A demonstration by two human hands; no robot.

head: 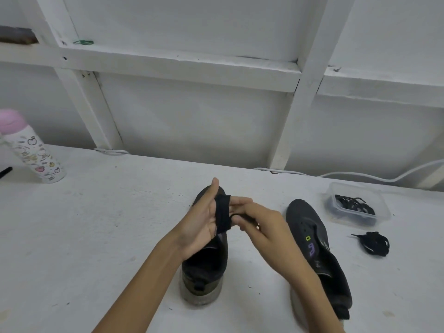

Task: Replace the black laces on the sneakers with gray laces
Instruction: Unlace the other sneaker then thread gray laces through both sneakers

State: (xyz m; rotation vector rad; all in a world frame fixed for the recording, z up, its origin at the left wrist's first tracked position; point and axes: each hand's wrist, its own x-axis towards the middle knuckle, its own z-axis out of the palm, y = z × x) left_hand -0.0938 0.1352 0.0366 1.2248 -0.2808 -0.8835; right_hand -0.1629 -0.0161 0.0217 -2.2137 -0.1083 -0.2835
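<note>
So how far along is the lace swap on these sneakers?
Done: the left sneaker and right sneaker appear unlaced, and a black lace bundle lies beside the right one. In hand: the right hand pinches a second black lace wrapped round fingers of the left hand. Left: threading replacements; neither shoe has any yet.

Two dark sneakers stand mid-table, heels toward the near edge: the central sneaker (pixel 204 267) and the right sneaker (pixel 317 248), its eyelets bare. A black lace (pixel 222 212) wraps the left hand's (pixel 199 222) fingers (the right hand (pixel 262 227) pinches it). A coiled lace (pixel 371 243), also black, lies toward the right edge.
</note>
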